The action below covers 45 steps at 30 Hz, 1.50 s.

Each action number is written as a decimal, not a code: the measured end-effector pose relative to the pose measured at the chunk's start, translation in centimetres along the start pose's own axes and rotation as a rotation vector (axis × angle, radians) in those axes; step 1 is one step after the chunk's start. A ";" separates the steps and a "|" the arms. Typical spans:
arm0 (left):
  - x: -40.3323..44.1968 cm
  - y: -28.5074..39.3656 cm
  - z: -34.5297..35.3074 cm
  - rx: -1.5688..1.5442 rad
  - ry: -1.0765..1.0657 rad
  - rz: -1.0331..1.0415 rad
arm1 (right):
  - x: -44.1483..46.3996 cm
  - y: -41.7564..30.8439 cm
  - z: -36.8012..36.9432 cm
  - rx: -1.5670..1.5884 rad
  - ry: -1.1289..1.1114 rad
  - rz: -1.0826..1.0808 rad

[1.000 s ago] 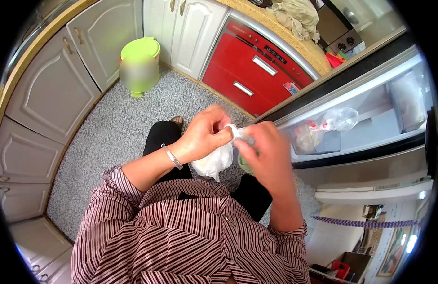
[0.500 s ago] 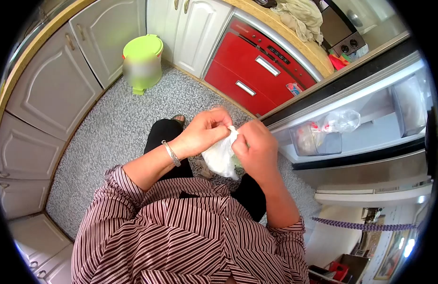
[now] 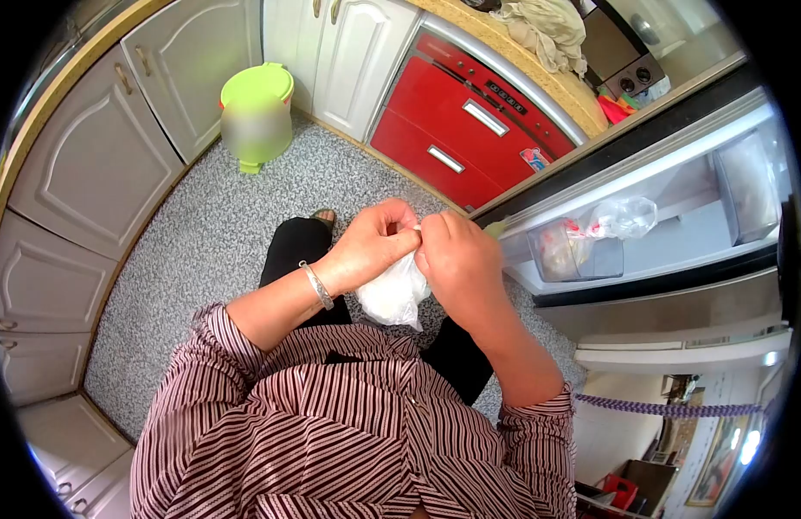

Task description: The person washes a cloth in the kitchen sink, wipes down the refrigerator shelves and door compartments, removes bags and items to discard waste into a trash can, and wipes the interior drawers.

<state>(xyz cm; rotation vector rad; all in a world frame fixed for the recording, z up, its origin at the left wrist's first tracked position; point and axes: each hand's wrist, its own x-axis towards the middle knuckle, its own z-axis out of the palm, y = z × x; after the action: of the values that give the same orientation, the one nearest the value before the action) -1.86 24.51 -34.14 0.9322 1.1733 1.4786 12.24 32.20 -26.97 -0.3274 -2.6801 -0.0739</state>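
Note:
A white, thin plastic bag [image 3: 393, 292] hangs in front of my body, bulging with contents I cannot make out. My left hand [image 3: 373, 246] pinches the bag's gathered top between thumb and fingers; a silver bracelet circles that wrist. Pressed close beside it, my right hand [image 3: 456, 264] has its fingers curled on the same bunched neck of the bag. The fingertips of both hands meet there, so the exact grip on the plastic is partly hidden.
An open fridge door [image 3: 660, 259] on the right holds bagged items in a clear bin [image 3: 578, 253]. A green lidded bin [image 3: 258, 117] stands on the speckled floor near white cabinets [image 3: 97, 147]. A red double-drawer appliance [image 3: 469, 121] is set under the counter.
My right hand has shifted left and up against my left hand, closing the small gap at the bag's neck. The bag has swung slightly left.

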 end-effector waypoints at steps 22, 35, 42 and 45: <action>1.4 0.7 -0.7 -0.067 -0.466 -0.009 | 1.1 3.2 -1.5 1.185 0.185 0.629; 2.5 2.4 0.1 -0.120 -0.316 0.275 | -2.8 1.9 -0.4 1.011 -0.103 0.482; 2.3 3.5 0.0 0.071 -0.245 0.227 | -4.0 2.7 1.5 0.816 0.131 0.525; 1.9 2.7 -1.2 -0.010 -0.333 0.081 | -4.7 2.8 1.0 1.151 0.075 0.760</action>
<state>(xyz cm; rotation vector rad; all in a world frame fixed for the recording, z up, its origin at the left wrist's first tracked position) -4.03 26.04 -31.84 1.1798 0.8927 1.3276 16.58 34.05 -29.90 -0.8433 -1.9138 1.5220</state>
